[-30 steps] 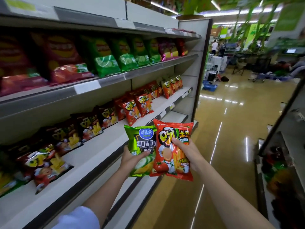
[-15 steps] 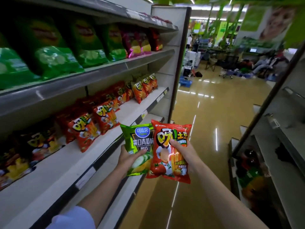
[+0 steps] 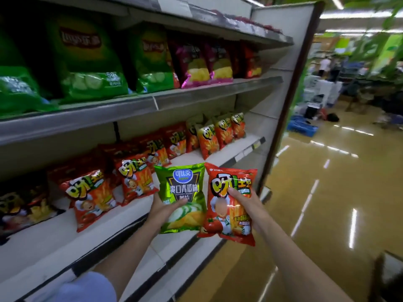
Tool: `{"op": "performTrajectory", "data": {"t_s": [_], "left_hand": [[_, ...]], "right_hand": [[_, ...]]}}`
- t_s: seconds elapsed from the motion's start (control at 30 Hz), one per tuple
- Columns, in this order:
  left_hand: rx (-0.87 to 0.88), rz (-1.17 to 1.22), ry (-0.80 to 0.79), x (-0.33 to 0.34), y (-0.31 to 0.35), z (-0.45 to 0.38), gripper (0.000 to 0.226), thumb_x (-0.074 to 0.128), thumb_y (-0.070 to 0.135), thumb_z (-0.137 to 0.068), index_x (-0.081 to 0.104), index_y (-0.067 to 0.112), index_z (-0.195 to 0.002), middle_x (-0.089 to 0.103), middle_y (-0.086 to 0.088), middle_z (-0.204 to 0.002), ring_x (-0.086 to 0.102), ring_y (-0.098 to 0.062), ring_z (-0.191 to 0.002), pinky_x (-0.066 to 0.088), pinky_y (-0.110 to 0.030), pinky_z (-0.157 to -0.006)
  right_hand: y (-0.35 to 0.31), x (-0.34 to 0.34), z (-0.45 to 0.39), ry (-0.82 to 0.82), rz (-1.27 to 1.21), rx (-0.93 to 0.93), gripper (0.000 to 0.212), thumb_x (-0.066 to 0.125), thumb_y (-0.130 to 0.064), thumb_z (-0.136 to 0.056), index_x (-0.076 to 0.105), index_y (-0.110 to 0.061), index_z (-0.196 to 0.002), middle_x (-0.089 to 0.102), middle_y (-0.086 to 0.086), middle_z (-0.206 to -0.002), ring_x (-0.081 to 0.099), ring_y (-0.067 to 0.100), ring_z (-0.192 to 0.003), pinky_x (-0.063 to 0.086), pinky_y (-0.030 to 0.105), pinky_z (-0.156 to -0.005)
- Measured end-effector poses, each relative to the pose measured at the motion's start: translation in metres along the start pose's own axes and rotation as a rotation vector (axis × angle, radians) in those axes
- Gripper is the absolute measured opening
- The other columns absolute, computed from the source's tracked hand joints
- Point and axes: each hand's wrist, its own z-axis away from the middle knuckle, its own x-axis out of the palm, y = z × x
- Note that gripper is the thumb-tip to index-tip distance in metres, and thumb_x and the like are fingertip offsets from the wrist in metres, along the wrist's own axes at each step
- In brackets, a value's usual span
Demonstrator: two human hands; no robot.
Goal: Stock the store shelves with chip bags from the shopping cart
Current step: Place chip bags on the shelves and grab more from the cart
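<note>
Two chip bags are held up in front of the shelving, side by side and touching along their inner edges. The green bag (image 3: 182,198) is gripped by the left hand (image 3: 162,209) from its lower left side, fingers closed around the edge with the thumb (image 3: 182,202) pressed on the front. The red bag (image 3: 229,204) is gripped by the right hand (image 3: 246,205) from its right side, fingers closed behind it and the thumb laid across the front print. Both bags are held upright, just off the front edge of the middle shelf (image 3: 54,240), not resting on it.

On the middle shelf a row of red bags (image 3: 91,197) of the same print is stood leaning back, running toward the far end of the shelf; some darker bags (image 3: 24,205) are seen at the near left end, blurred. The front strip of that shelf is bare. On the upper shelf (image 3: 196,98) large green bags (image 3: 91,62) are stood, with pink bags (image 3: 196,64) and a red one beyond them toward the far end. A pale blue sleeve (image 3: 87,287) is seen at the bottom on the left arm. A glossy yellow floor (image 3: 316,214) is seen to the right of the shelf end panel (image 3: 283,62).
</note>
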Motion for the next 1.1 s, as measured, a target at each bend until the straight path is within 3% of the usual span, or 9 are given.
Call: {"op": "performTrajectory", "data": {"t_s": [0.17, 0.27, 0.37, 0.6, 0.73, 0.8, 0.93, 1.0, 1.1], "left_hand": [[0.014, -0.003, 0.198, 0.006, 0.025, -0.026, 0.122, 0.089, 0.062, -0.035, 0.037, 0.025, -0.14, 0.064, 0.001, -0.125, 0.063, -0.02, -0.109, 0.05, -0.045, -0.097], [0.014, 0.031, 0.35, 0.003, 0.034, -0.03, 0.119, 0.09, 0.057, -0.038, 0.038, 0.022, -0.139, 0.065, 0.001, -0.122, 0.064, -0.019, -0.107, 0.05, -0.043, -0.097], [-0.006, 0.043, 0.462, -0.005, 0.043, -0.033, 0.09, 0.091, 0.035, -0.058, 0.04, 0.019, -0.131, 0.061, -0.002, -0.122, 0.061, -0.019, -0.105, 0.048, -0.036, -0.094], [0.034, -0.028, 0.67, -0.056, 0.044, -0.067, 0.101, 0.082, 0.026, -0.073, 0.019, 0.013, -0.15, 0.041, -0.004, -0.145, 0.044, -0.019, -0.122, 0.035, -0.035, -0.103], [0.02, 0.013, 0.748, -0.081, 0.049, -0.09, 0.123, 0.088, 0.05, -0.057, 0.014, 0.019, -0.152, 0.035, -0.004, -0.151, 0.04, -0.024, -0.133, 0.035, -0.034, -0.108], [0.011, -0.012, 0.779, -0.08, 0.055, -0.098, 0.109, 0.085, 0.039, -0.068, 0.017, 0.018, -0.151, 0.035, 0.004, -0.146, 0.038, -0.018, -0.132, 0.033, -0.031, -0.103], [-0.052, -0.055, 0.814, -0.077, 0.055, -0.108, 0.109, 0.081, 0.033, -0.071, 0.011, 0.019, -0.153, 0.022, -0.007, -0.158, 0.026, -0.027, -0.142, 0.028, -0.038, -0.11], [-0.07, -0.062, 0.821, -0.068, 0.059, -0.108, 0.113, 0.08, 0.038, -0.067, 0.009, 0.02, -0.153, 0.022, -0.007, -0.158, 0.025, -0.027, -0.143, 0.027, -0.035, -0.111], [-0.099, -0.108, 0.83, -0.055, 0.06, -0.104, 0.101, 0.077, 0.036, -0.076, 0.014, 0.02, -0.153, 0.033, -0.005, -0.153, 0.03, -0.024, -0.14, 0.029, -0.019, -0.098]], "right_hand": [[-0.031, -0.005, -0.082, -0.2, 0.037, -0.024, 0.067, 0.081, -0.048, -0.064, 0.053, -0.024, -0.121, 0.073, 0.005, -0.101, 0.073, 0.025, -0.087, 0.059, 0.043, -0.078], [-0.031, 0.015, -0.125, -0.298, 0.05, 0.01, 0.085, 0.083, -0.055, -0.055, 0.048, -0.027, -0.127, 0.071, 0.005, -0.108, 0.071, 0.027, -0.093, 0.056, 0.05, -0.086], [-0.029, 0.04, -0.159, -0.359, 0.066, 0.051, 0.093, 0.084, -0.058, -0.053, 0.043, -0.025, -0.13, 0.068, 0.005, -0.111, 0.069, 0.026, -0.096, 0.056, 0.049, -0.086], [-0.032, 0.105, -0.257, -0.408, 0.251, -0.076, 0.111, 0.08, -0.077, -0.04, 0.039, -0.031, -0.132, 0.063, -0.001, -0.12, 0.064, 0.023, -0.107, 0.052, 0.051, -0.093], [-0.029, 0.143, -0.311, -0.429, 0.47, -0.136, 0.122, 0.074, -0.085, -0.04, 0.025, -0.042, -0.143, 0.043, 0.003, -0.146, 0.04, 0.033, -0.135, 0.037, 0.059, -0.106], [-0.031, 0.158, -0.326, -0.404, 0.579, -0.155, 0.12, 0.072, -0.079, -0.055, 0.018, -0.032, -0.151, 0.025, 0.004, -0.157, 0.026, 0.035, -0.142, 0.027, 0.056, -0.112], [0.0, 0.184, -0.372, -0.478, 0.596, -0.111, 0.128, 0.068, -0.091, -0.035, 0.039, -0.028, -0.143, 0.046, 0.004, -0.147, 0.041, 0.034, -0.133, 0.036, 0.054, -0.108], [0.015, 0.192, -0.381, -0.517, 0.568, -0.127, 0.11, 0.079, -0.077, -0.045, 0.047, -0.024, -0.136, 0.056, 0.004, -0.137, 0.049, 0.033, -0.127, 0.039, 0.053, -0.105], [-0.003, 0.189, -0.355, -0.516, 0.487, -0.069, 0.069, 0.086, -0.031, -0.07, 0.052, -0.014, -0.128, 0.062, 0.011, -0.126, 0.056, 0.033, -0.12, 0.042, 0.05, -0.104]]}}
